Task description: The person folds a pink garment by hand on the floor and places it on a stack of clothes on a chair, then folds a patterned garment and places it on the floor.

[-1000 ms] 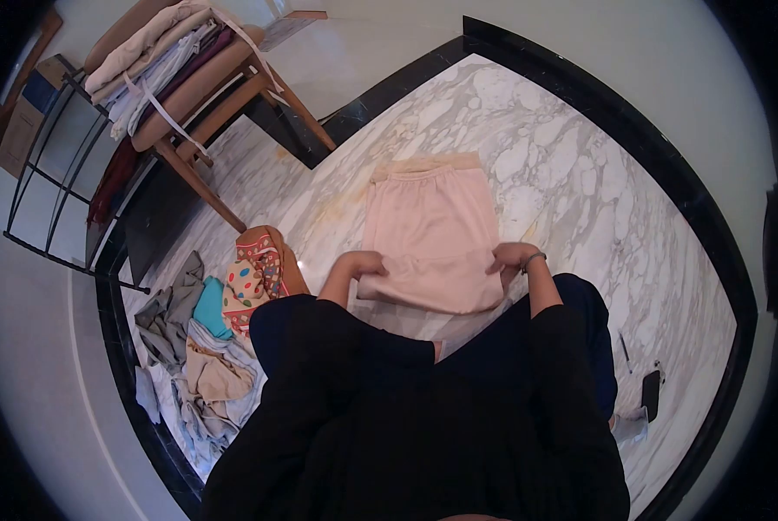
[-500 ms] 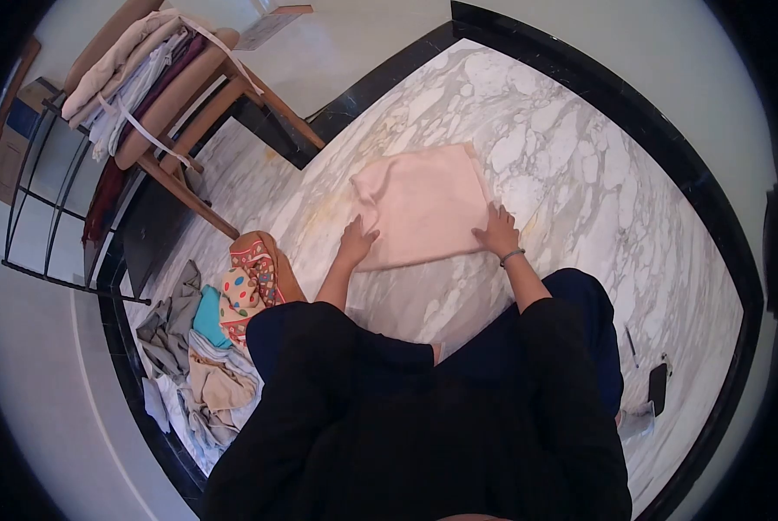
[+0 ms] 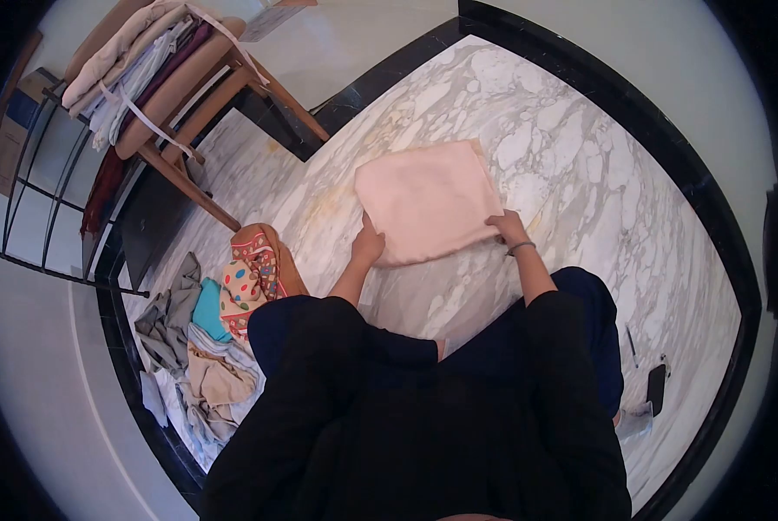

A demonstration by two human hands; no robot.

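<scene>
A pale pink folded cloth (image 3: 432,201) lies in front of me, its near edge turned toward my lap. My left hand (image 3: 369,243) is closed on its left edge, thumb on top and the fingers hidden beneath. At the near right corner, my right hand (image 3: 512,229) pinches the fabric between thumb and fingers; a bracelet circles that wrist. The cloth's top surface looks mostly smooth.
A wooden chair (image 3: 180,87) at upper left bears a stack of folded clothes (image 3: 133,65). Beside it stands a black metal rack (image 3: 50,195). Crumpled clothes (image 3: 219,378) and a patterned cloth (image 3: 250,278) lie left of my knee. A phone (image 3: 657,389) and a pen (image 3: 632,347) rest at right on the marble floor (image 3: 580,165).
Both hands have gone from lying flat on the pink cloth to gripping its sides. The crease at its left has smoothed out, and the cloth has shifted slightly right.
</scene>
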